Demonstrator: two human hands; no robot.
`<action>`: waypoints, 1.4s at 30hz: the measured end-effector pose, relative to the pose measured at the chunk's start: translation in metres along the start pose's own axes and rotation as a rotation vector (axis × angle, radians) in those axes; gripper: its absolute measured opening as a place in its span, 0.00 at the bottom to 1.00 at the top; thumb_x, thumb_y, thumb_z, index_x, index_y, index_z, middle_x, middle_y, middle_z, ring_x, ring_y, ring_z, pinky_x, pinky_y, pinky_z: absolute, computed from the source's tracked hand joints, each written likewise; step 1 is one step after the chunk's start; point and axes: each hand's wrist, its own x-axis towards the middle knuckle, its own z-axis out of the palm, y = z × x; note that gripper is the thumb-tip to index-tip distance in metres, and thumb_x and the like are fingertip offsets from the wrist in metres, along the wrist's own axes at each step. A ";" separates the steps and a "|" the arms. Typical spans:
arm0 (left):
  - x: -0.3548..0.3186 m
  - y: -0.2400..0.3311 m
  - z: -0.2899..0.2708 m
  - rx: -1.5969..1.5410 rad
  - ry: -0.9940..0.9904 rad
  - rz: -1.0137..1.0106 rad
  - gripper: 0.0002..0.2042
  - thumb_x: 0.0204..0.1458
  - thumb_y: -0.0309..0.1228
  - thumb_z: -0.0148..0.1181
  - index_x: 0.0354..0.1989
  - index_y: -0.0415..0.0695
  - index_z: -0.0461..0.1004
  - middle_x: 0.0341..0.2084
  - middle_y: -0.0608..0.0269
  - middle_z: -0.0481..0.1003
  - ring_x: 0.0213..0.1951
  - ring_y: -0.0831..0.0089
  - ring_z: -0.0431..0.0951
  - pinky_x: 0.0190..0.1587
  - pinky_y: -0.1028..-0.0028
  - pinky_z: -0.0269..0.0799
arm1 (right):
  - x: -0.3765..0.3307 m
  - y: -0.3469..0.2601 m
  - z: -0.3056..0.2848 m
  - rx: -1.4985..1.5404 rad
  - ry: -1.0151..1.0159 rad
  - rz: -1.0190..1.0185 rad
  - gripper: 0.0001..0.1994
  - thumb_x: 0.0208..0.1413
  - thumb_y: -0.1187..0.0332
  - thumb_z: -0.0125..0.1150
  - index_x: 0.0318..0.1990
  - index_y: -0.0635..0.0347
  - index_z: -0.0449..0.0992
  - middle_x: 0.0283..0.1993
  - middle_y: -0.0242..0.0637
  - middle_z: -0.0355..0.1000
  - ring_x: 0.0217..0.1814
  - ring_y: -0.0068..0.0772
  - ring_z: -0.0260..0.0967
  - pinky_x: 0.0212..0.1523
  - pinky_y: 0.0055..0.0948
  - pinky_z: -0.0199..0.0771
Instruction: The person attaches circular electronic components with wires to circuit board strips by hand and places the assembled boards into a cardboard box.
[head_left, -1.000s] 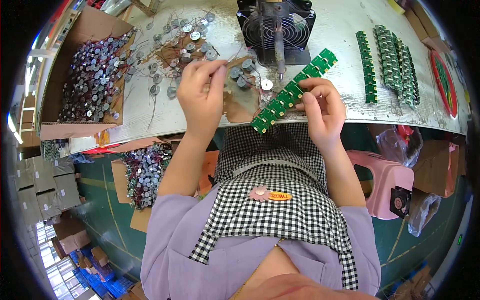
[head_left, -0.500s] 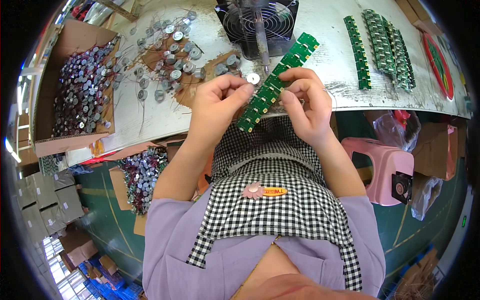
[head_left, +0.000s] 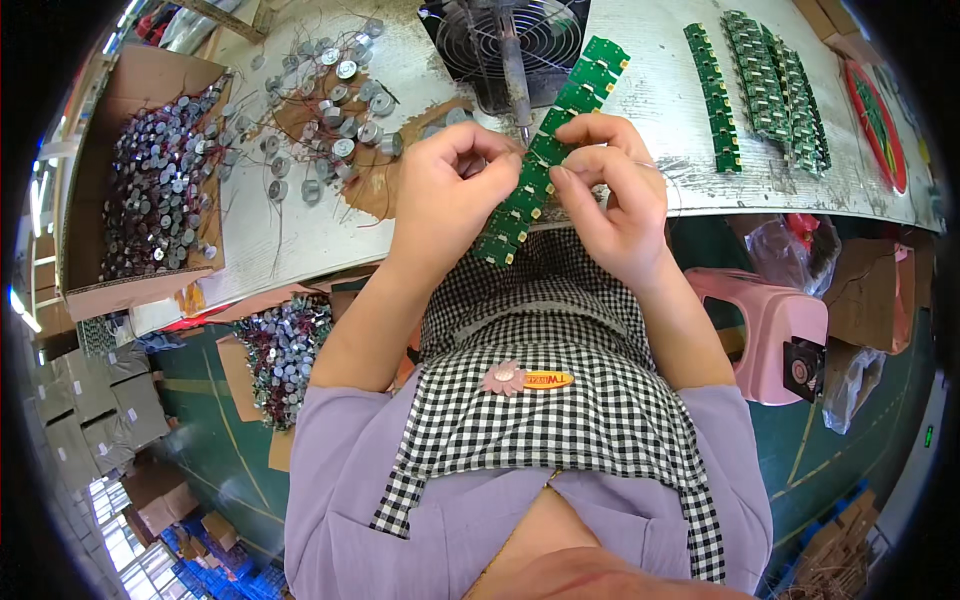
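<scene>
A long green circuit board strip (head_left: 513, 213) slants between my two hands under a soldering iron (head_left: 513, 75), whose tip points down beside it. My left hand (head_left: 455, 190) is closed in a pinch at the strip's left edge, and its fingers hide whatever they hold. On the opposite edge, the thumb and forefinger of my right hand (head_left: 618, 200) close on the strip. A thin wire loops out past the right knuckles. Small round motors (head_left: 343, 149) with thin wires lie on the bench left of my left hand.
Behind the iron stands a black fan (head_left: 465, 45). A cardboard box (head_left: 150, 85) full of motors sits at the left. More board strips (head_left: 712, 100) and a red-rimmed round item (head_left: 880, 130) are on the right. Below the bench are a pink stool (head_left: 765, 325) and another motor box (head_left: 240, 385).
The strip has turned slightly more upright. My left hand has moved right and up against it, and the round motor seen beside its fingertips is now hidden.
</scene>
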 end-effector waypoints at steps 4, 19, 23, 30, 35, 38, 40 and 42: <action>0.003 0.002 0.001 -0.034 0.020 0.047 0.04 0.46 0.23 0.61 0.29 0.35 0.76 0.22 0.72 0.74 0.23 0.90 0.66 0.25 0.86 0.61 | 0.003 0.001 0.001 0.013 0.000 0.024 0.06 0.44 0.82 0.63 0.31 0.66 0.73 0.36 0.49 0.74 0.37 0.39 0.74 0.33 0.27 0.71; 0.001 0.003 0.002 0.031 0.049 0.022 0.03 0.45 0.22 0.61 0.27 0.36 0.76 0.20 0.72 0.74 0.21 0.90 0.65 0.24 0.85 0.60 | -0.002 -0.002 0.003 0.036 -0.005 0.096 0.06 0.46 0.81 0.63 0.31 0.66 0.73 0.42 0.50 0.73 0.32 0.33 0.73 0.27 0.23 0.71; 0.001 0.005 0.002 0.032 0.059 0.044 0.03 0.45 0.22 0.61 0.27 0.36 0.76 0.21 0.71 0.75 0.21 0.90 0.64 0.24 0.85 0.59 | 0.003 0.000 0.003 0.014 0.000 0.028 0.05 0.47 0.81 0.63 0.31 0.67 0.73 0.41 0.50 0.73 0.33 0.34 0.73 0.25 0.22 0.72; -0.010 0.004 0.004 0.042 0.039 -0.022 0.02 0.46 0.22 0.61 0.28 0.36 0.76 0.21 0.72 0.74 0.21 0.91 0.63 0.23 0.86 0.58 | -0.011 -0.004 0.004 0.149 0.039 0.097 0.05 0.48 0.81 0.62 0.31 0.68 0.71 0.41 0.49 0.73 0.30 0.30 0.74 0.25 0.21 0.72; -0.008 0.004 0.001 0.075 0.012 -0.010 0.03 0.51 0.22 0.60 0.31 0.35 0.75 0.27 0.67 0.76 0.27 0.85 0.70 0.30 0.83 0.66 | -0.012 -0.006 0.005 0.142 0.027 0.159 0.04 0.48 0.82 0.61 0.31 0.68 0.71 0.40 0.48 0.73 0.28 0.29 0.73 0.23 0.20 0.72; -0.006 0.004 0.001 0.080 0.012 -0.021 0.03 0.52 0.21 0.59 0.32 0.35 0.74 0.31 0.63 0.77 0.30 0.83 0.74 0.34 0.82 0.70 | -0.008 -0.009 0.006 0.116 0.022 0.174 0.04 0.49 0.82 0.60 0.31 0.68 0.72 0.39 0.48 0.73 0.28 0.30 0.73 0.24 0.21 0.73; -0.003 0.003 0.002 0.054 0.043 0.003 0.03 0.51 0.22 0.60 0.31 0.35 0.75 0.27 0.67 0.75 0.27 0.85 0.71 0.31 0.83 0.66 | -0.004 -0.008 0.006 0.089 0.021 0.151 0.04 0.49 0.82 0.61 0.31 0.68 0.72 0.39 0.47 0.73 0.28 0.30 0.73 0.24 0.22 0.74; 0.000 0.002 0.004 0.015 0.098 0.056 0.04 0.49 0.24 0.62 0.28 0.36 0.76 0.18 0.75 0.71 0.20 0.91 0.64 0.23 0.86 0.58 | 0.001 -0.006 0.006 0.052 0.015 0.109 0.04 0.49 0.82 0.61 0.32 0.69 0.72 0.40 0.47 0.73 0.28 0.29 0.73 0.24 0.22 0.75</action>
